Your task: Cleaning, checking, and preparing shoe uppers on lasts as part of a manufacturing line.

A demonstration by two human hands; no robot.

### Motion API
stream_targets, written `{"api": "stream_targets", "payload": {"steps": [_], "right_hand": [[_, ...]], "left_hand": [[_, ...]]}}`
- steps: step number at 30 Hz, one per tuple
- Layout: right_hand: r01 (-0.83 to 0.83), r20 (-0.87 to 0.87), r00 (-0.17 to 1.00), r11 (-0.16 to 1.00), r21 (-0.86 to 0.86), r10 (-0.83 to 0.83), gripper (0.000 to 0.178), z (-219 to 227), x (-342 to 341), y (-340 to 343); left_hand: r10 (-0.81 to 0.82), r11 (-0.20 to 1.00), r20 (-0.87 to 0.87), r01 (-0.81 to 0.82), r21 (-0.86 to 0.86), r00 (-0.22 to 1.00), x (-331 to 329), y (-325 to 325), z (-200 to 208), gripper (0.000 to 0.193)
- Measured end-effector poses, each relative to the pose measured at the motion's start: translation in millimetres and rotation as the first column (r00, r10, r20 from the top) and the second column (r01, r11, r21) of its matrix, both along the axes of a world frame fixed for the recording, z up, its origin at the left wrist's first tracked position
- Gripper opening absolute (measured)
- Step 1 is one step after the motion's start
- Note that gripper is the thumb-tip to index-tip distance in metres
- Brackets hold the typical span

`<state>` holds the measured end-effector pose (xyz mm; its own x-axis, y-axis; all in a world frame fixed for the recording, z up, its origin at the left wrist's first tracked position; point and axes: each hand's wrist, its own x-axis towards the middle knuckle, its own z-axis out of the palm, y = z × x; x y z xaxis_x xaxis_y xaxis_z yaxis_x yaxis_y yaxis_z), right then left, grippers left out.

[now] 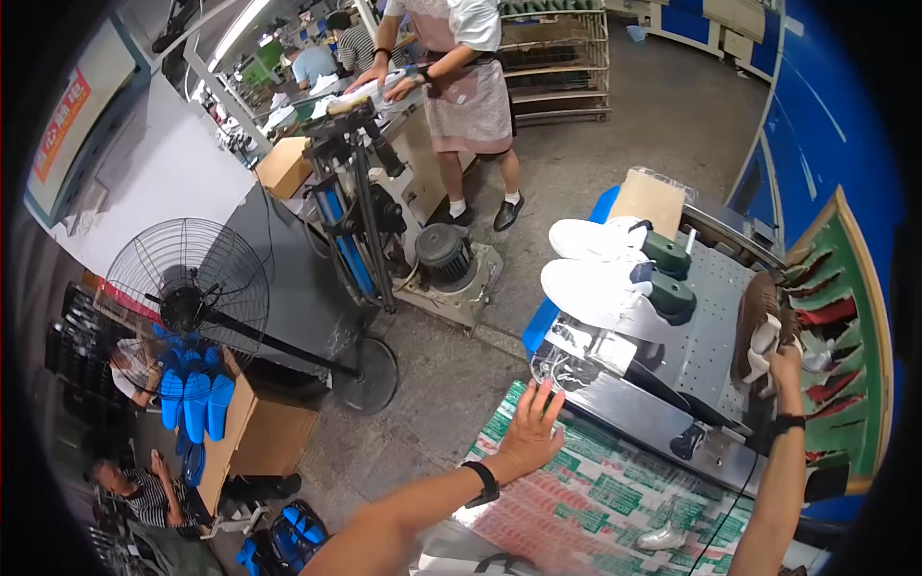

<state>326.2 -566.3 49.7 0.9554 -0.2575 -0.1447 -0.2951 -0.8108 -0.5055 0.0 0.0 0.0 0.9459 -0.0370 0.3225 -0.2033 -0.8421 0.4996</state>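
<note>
My left hand [531,434] is open, its fingers spread over the front metal edge of the machine bed [706,307], beside a sheet covered in green and red print [615,490]. Over at the right, my right hand [786,369] has its fingers closed at the pale opening of a brown shoe [756,312] on the bed's right side. Part of that shoe is hidden by my fingers. Two white shoes [591,290] on dark green shoe lasts [670,300] lie side by side on the bed, toes pointing left.
A green slotted rack [850,336] with red pieces stands at the right, before a blue panel [826,125]. Left are a floor fan [187,298] and a cardboard box [254,432]. Across the aisle, a person in an apron [471,96] works beside a motor [445,254].
</note>
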Motion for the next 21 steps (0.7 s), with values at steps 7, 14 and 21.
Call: {"api": "stream_targets", "payload": {"steps": [7, 14, 21], "right_hand": [[-0.205, 0.469, 0.871, 0.976, 0.079, 0.145, 0.03, 83.3, -18.6, 133.2], [-0.244, 0.552, 0.733, 0.912, -0.331, 0.396, 0.023, 143.4, 104.5, 254.4], [-0.405, 0.179, 0.853, 0.838, -0.366, 0.491, 0.029, 88.7, 123.5, 332.4]], "left_hand": [[-0.003, 1.0, -0.041, 0.003, -0.012, 0.999, -4.1, 5.9, -0.7, 0.09], [-0.003, 1.0, -0.031, 0.004, 0.027, 1.0, 2.5, 9.0, -0.3, 0.091], [-0.028, 0.999, 0.013, 0.028, 0.024, 1.0, 5.6, 6.0, -6.9, 0.097]]}}
